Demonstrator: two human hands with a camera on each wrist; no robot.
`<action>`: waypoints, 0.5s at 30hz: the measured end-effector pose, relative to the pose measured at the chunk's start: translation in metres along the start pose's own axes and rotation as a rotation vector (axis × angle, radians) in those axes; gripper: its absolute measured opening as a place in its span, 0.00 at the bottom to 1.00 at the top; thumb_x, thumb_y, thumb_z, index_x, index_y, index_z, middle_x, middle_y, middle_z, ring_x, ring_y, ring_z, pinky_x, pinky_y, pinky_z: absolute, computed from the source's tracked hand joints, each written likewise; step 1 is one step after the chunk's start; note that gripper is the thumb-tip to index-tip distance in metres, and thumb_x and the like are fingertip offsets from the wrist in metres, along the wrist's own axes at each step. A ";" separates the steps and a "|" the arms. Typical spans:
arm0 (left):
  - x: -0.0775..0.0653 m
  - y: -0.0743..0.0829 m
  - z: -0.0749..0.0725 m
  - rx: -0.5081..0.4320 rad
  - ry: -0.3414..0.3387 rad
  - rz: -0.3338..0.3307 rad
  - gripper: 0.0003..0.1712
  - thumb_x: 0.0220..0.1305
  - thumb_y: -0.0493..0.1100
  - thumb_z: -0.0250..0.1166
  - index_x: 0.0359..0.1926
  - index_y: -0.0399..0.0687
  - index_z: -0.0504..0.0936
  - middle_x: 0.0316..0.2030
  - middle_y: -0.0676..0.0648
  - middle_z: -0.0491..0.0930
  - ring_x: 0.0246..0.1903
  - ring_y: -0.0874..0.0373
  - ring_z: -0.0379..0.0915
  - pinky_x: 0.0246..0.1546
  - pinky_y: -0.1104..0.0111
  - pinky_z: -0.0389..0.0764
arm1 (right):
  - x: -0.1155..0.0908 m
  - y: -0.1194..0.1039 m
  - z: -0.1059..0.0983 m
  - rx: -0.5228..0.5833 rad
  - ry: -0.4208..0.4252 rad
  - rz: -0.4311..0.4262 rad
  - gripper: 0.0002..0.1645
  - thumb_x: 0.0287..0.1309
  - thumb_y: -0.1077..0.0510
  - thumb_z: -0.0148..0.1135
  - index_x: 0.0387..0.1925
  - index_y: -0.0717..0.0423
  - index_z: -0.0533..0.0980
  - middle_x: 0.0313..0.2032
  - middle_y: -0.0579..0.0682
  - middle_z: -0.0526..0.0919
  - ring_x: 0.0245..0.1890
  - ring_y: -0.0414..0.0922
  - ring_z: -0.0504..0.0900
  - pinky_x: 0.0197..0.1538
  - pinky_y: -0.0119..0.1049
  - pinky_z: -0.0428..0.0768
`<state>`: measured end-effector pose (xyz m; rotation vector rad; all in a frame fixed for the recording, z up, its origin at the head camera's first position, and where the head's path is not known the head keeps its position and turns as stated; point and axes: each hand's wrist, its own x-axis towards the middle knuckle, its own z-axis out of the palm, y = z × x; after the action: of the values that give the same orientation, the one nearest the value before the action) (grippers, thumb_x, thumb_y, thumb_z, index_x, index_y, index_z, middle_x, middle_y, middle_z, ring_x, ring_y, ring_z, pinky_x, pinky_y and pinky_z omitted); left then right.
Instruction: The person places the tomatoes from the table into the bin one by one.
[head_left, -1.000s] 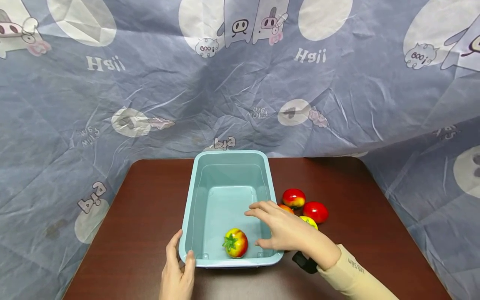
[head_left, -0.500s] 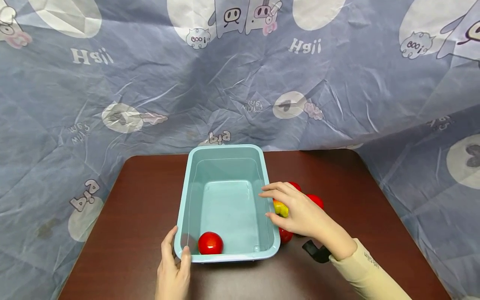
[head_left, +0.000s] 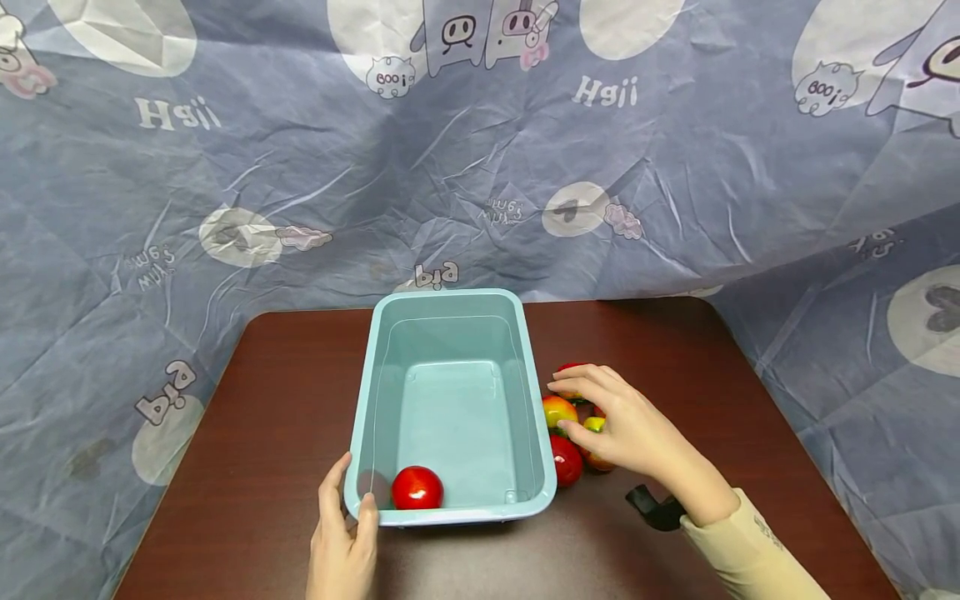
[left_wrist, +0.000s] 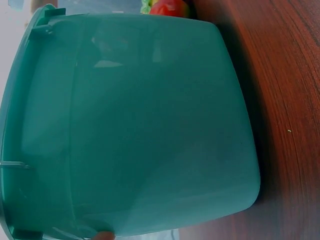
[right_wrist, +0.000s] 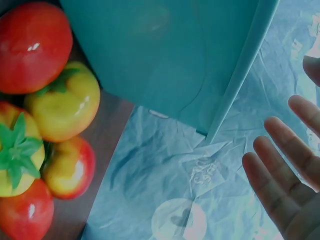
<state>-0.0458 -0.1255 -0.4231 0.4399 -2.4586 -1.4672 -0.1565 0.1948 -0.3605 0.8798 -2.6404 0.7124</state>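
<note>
A light blue plastic bin [head_left: 459, 516] stands on the table, with one red toy tomato [head_left: 417, 488] in its near left corner. My left hand [head_left: 341, 533] grips that corner, thumb at the front rim and fingers along the left outer wall. In the left wrist view the bin's side [left_wrist: 150, 125] fills most of the picture. To the right of the bin, my right hand [head_left: 626, 425] hangs over a cluster of glossy tomatoes, fingers spread and nothing in them. Nearest the bin lie a red tomato [head_left: 566, 461] and a yellow-red tomato [head_left: 558, 410]. A leafy-topped yellow tomato [right_wrist: 20, 155] shows in the right wrist view.
The dark brown table [head_left: 292, 392] extends left and right of the bin. Behind it hangs a grey-blue patterned cloth [head_left: 450, 167], which also closes off both sides. A black strap [head_left: 656, 508] sits at my right wrist.
The tomato in the bin has rolled from near the middle to the near left corner, its red side up. My right hand has drawn back from over the bin to the right.
</note>
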 end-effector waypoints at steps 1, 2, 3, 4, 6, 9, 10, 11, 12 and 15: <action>0.000 0.000 0.000 0.000 0.001 0.000 0.32 0.69 0.36 0.53 0.72 0.54 0.60 0.59 0.37 0.76 0.45 0.43 0.81 0.43 0.55 0.85 | -0.001 0.001 0.000 -0.005 -0.002 0.008 0.25 0.49 0.58 0.72 0.52 0.48 0.80 0.54 0.44 0.79 0.55 0.43 0.76 0.54 0.43 0.78; 0.000 0.000 0.000 0.001 0.002 0.000 0.32 0.69 0.36 0.53 0.72 0.54 0.60 0.59 0.37 0.76 0.45 0.43 0.81 0.42 0.55 0.85 | -0.003 0.003 -0.001 -0.009 -0.003 0.015 0.25 0.49 0.58 0.72 0.52 0.49 0.80 0.53 0.44 0.79 0.54 0.44 0.76 0.53 0.43 0.79; 0.000 -0.001 0.000 0.002 0.003 0.000 0.32 0.69 0.36 0.53 0.72 0.54 0.60 0.59 0.37 0.77 0.45 0.43 0.81 0.42 0.56 0.85 | -0.004 0.005 -0.001 -0.017 -0.004 0.021 0.25 0.49 0.58 0.73 0.52 0.49 0.80 0.53 0.45 0.79 0.54 0.44 0.76 0.53 0.44 0.79; 0.000 -0.001 0.000 0.004 0.004 0.001 0.32 0.69 0.36 0.53 0.72 0.53 0.60 0.58 0.37 0.77 0.45 0.43 0.82 0.42 0.56 0.85 | -0.005 0.006 -0.001 -0.023 -0.004 0.030 0.25 0.48 0.58 0.73 0.51 0.49 0.80 0.53 0.45 0.79 0.54 0.44 0.76 0.53 0.44 0.80; 0.001 -0.001 0.000 0.009 0.004 0.003 0.32 0.69 0.36 0.53 0.72 0.52 0.60 0.58 0.37 0.77 0.45 0.42 0.81 0.42 0.55 0.85 | -0.008 0.010 -0.001 -0.033 -0.009 0.051 0.25 0.48 0.58 0.73 0.51 0.49 0.80 0.52 0.46 0.79 0.54 0.45 0.76 0.53 0.46 0.80; 0.001 -0.001 -0.001 0.009 0.000 0.006 0.31 0.69 0.36 0.53 0.72 0.52 0.60 0.58 0.37 0.77 0.45 0.42 0.81 0.42 0.56 0.85 | -0.013 0.015 0.000 -0.047 -0.024 0.088 0.25 0.47 0.58 0.74 0.51 0.50 0.80 0.51 0.47 0.80 0.53 0.47 0.76 0.52 0.48 0.81; 0.002 -0.001 -0.001 0.008 -0.001 0.006 0.31 0.69 0.36 0.53 0.72 0.52 0.60 0.58 0.37 0.77 0.45 0.42 0.81 0.41 0.57 0.85 | -0.014 0.016 0.001 -0.050 -0.031 0.102 0.25 0.47 0.58 0.74 0.51 0.50 0.80 0.51 0.47 0.80 0.53 0.47 0.76 0.52 0.48 0.81; 0.002 -0.001 -0.001 0.007 -0.002 0.006 0.31 0.69 0.36 0.53 0.72 0.52 0.60 0.58 0.37 0.77 0.45 0.42 0.82 0.41 0.57 0.85 | -0.016 0.018 0.001 -0.050 -0.038 0.115 0.25 0.47 0.58 0.74 0.51 0.50 0.80 0.51 0.47 0.80 0.53 0.47 0.76 0.52 0.49 0.80; 0.002 -0.001 -0.001 0.006 0.000 0.008 0.31 0.69 0.36 0.53 0.72 0.52 0.60 0.58 0.37 0.77 0.45 0.42 0.82 0.41 0.58 0.85 | -0.017 0.019 0.002 -0.055 -0.045 0.126 0.25 0.47 0.58 0.74 0.51 0.50 0.80 0.51 0.47 0.80 0.52 0.48 0.76 0.52 0.49 0.81; 0.001 -0.002 -0.001 0.003 0.005 0.011 0.32 0.69 0.36 0.53 0.72 0.52 0.60 0.58 0.37 0.77 0.45 0.43 0.82 0.40 0.59 0.85 | -0.019 0.023 0.003 -0.055 -0.062 0.148 0.25 0.47 0.58 0.74 0.51 0.49 0.80 0.51 0.48 0.80 0.52 0.49 0.76 0.53 0.51 0.80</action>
<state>-0.0465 -0.1274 -0.4245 0.4290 -2.4555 -1.4567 -0.1561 0.2184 -0.3795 0.7090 -2.7887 0.6527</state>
